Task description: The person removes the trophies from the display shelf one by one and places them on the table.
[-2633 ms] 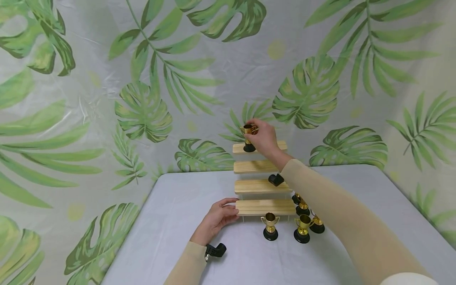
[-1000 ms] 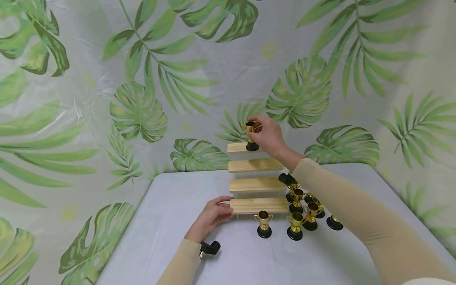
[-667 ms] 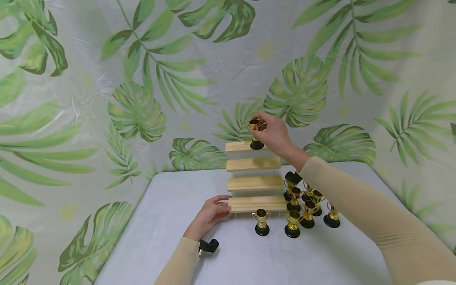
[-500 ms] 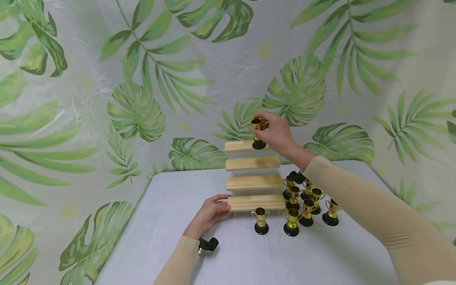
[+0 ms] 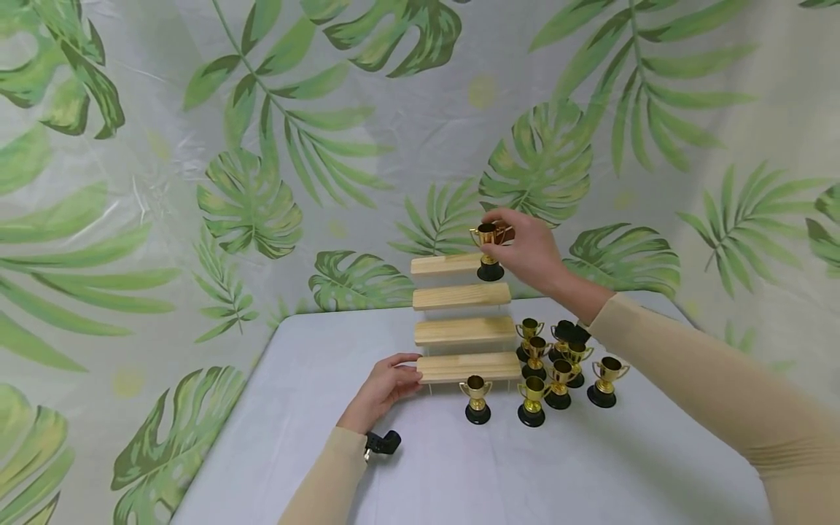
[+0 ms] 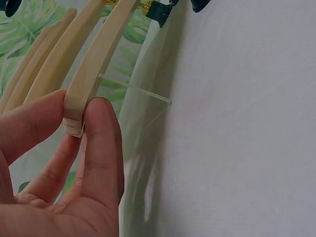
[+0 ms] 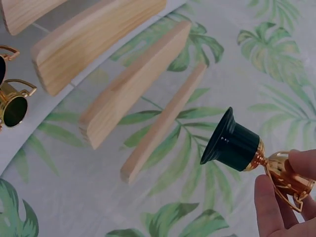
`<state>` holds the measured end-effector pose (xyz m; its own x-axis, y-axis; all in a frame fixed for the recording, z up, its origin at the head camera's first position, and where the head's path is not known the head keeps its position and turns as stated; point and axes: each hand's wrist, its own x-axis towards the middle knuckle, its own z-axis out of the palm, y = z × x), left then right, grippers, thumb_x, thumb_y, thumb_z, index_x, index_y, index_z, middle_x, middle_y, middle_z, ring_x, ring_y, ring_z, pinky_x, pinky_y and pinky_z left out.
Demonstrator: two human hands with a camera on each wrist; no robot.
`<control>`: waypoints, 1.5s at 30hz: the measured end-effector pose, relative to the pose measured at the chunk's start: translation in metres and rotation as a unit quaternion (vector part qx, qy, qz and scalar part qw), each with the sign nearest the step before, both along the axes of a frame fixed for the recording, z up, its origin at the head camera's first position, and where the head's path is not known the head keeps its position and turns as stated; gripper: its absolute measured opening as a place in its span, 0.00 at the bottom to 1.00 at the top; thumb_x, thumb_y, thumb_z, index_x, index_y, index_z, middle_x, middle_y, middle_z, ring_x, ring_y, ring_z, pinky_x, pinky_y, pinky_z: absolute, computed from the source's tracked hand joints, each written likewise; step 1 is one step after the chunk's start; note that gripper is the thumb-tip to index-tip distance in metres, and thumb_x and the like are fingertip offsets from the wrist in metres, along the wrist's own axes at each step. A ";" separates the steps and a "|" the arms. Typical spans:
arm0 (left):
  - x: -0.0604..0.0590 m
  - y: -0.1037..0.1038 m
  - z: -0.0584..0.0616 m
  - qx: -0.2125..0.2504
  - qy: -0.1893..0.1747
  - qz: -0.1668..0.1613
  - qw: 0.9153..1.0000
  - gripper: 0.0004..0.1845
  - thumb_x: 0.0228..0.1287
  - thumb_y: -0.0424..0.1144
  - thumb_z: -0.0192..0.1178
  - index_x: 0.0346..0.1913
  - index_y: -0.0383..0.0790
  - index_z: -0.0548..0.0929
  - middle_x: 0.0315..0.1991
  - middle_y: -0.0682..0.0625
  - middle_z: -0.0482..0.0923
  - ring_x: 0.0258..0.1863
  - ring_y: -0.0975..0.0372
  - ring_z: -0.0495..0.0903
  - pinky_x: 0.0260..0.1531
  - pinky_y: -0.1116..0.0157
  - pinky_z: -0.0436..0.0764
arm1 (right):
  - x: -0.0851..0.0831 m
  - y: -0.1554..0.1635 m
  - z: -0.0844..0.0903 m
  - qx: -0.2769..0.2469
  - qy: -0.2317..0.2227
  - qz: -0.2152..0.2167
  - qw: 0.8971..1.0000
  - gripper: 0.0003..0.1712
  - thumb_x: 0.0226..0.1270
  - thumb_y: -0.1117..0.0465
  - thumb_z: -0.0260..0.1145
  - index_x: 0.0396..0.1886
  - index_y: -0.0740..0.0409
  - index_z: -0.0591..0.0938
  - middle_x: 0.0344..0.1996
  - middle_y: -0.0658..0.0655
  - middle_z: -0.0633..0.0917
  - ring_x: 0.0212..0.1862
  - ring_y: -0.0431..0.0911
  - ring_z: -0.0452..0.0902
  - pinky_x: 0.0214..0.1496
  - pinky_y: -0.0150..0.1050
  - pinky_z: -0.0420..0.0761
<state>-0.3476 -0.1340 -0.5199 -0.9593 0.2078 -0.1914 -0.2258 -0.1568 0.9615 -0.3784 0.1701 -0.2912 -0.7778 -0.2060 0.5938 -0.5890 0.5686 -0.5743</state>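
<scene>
In the head view, my right hand (image 5: 529, 250) pinches a small gold trophy cup (image 5: 489, 270) by its bowl, near the right end of the top board (image 5: 442, 265) of a four-tier wooden shelf. The right wrist view shows the trophy's dark base (image 7: 234, 145) apart from the boards, with thumb and fingers on the gold cup. My left hand (image 5: 382, 392) grips the left end of the lowest board (image 5: 467, 367). Up close in the left wrist view, thumb and fingers squeeze that board end (image 6: 76, 106) from both sides.
Several more gold trophies with black bases stand right of the shelf, one of them a trophy (image 5: 609, 380) set outermost. Another trophy (image 5: 477, 399) stands in front of the lowest board. A white cloth (image 5: 459, 474) covers the table; a leaf-print sheet (image 5: 367, 146) hangs behind.
My right hand has carried the trophy rightward along the top board, from its left part to its right end. My left hand keeps its grip on the lowest board. The head view has shifted slightly.
</scene>
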 end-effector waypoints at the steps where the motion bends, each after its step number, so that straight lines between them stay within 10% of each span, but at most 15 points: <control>1: 0.000 0.000 0.000 0.001 -0.002 0.002 1.000 0.27 0.59 0.23 0.66 0.63 0.30 0.76 0.44 0.38 0.83 0.38 0.56 0.86 0.40 0.62 0.86 | 0.002 0.002 0.000 -0.001 0.001 0.000 1.000 0.24 0.63 0.61 0.75 0.59 0.50 0.81 0.46 0.54 0.85 0.43 0.48 0.83 0.42 0.48 0.83; 24: 0.010 0.005 0.003 -0.017 0.016 0.037 0.999 0.25 0.59 0.25 0.68 0.61 0.32 0.79 0.41 0.40 0.82 0.36 0.56 0.86 0.43 0.60 0.86 | 0.050 0.067 -0.020 0.052 0.024 -0.030 0.998 0.22 0.62 0.62 0.76 0.55 0.53 0.81 0.41 0.53 0.86 0.39 0.48 0.84 0.40 0.47 0.82; 45: 0.010 0.004 0.003 -0.014 0.014 0.037 0.999 0.25 0.58 0.25 0.68 0.61 0.33 0.79 0.40 0.40 0.82 0.36 0.56 0.86 0.42 0.60 0.86 | 0.096 0.103 -0.070 0.060 0.006 -0.058 0.997 0.23 0.60 0.61 0.78 0.54 0.47 0.81 0.41 0.47 0.86 0.39 0.43 0.84 0.39 0.23 0.80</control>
